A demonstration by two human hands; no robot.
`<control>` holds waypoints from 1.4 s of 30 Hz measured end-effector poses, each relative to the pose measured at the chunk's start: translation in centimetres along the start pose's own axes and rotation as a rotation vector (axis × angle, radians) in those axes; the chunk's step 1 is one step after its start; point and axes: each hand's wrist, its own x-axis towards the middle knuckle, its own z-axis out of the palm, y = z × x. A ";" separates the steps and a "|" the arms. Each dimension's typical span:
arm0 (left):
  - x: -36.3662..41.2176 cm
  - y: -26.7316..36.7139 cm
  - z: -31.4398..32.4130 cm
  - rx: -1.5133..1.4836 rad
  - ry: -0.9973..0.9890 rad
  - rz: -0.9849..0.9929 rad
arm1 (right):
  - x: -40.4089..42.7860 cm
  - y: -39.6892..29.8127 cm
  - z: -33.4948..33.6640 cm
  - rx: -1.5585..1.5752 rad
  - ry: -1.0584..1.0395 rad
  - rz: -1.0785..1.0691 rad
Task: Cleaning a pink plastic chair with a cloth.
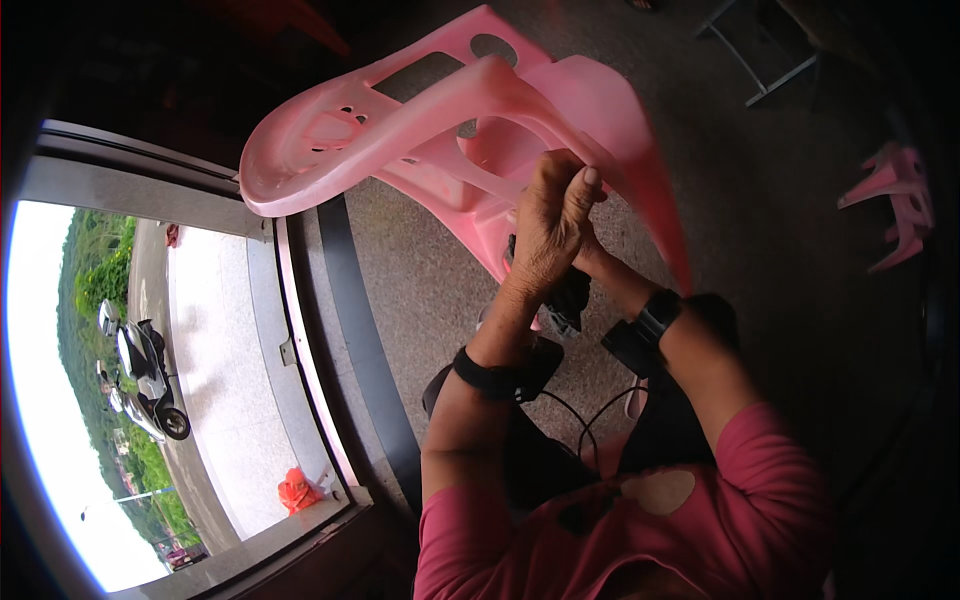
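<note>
A pink plastic armchair (420, 127) stands tilted in front of me, its back to the left and its armrest running over the seat. My left hand (555, 206) is curled in a fist at the armrest's near edge, thumb on top. What lies inside its fingers is hidden. Just behind and below it is my right hand (589, 244), mostly covered by the left, so its grip does not show. Under both hands hangs a dark, crumpled thing (568, 304), perhaps a cloth; whether either hand holds it is unclear.
Black bands with small boxes circle both wrists, and a thin cable (585, 427) loops between them. At left, a door frame (315, 375) opens onto a pale porch with a red plastic bag (298, 491) and parked scooters (146, 367). A small pink stool (896, 202) lies at right.
</note>
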 end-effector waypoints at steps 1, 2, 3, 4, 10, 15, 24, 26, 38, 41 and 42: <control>-0.3 -0.2 -2.0 -0.007 0.038 -0.074 | 0.5 -1.6 -0.3 0.287 -0.062 0.121; 0.0 -0.9 -4.2 0.025 0.287 -0.041 | 0.0 -4.2 -1.3 0.192 -0.096 -0.023; 0.7 -2.7 -6.1 0.080 0.505 0.074 | 0.6 -4.3 -2.6 -0.050 -0.164 0.043; 1.3 -4.6 -8.9 0.357 0.668 0.100 | 0.7 -4.4 -2.6 0.032 -0.137 0.052; 1.4 -13.3 -12.9 0.429 0.373 -0.259 | 1.3 -3.7 -4.2 0.070 0.003 0.096; 1.8 -13.9 -14.3 0.556 0.213 -0.285 | 1.2 -3.8 -4.7 0.199 0.070 0.078; 0.9 -9.5 -10.8 0.284 0.115 -0.563 | 2.1 -2.8 -8.7 0.396 -0.011 0.092; 0.9 -8.5 -9.8 0.139 0.116 -0.602 | 2.2 -3.3 -10.3 0.360 -0.130 0.258; 0.2 -7.4 -6.6 0.130 0.274 -0.394 | 2.6 -8.5 -11.4 -0.523 0.031 0.037; 0.8 -7.2 -5.9 0.166 0.270 -0.382 | 1.5 -8.9 -11.4 -0.856 0.005 -0.249; 1.0 -7.0 -5.8 0.162 0.314 -0.320 | 1.1 -9.8 -11.0 -0.924 -0.028 -0.166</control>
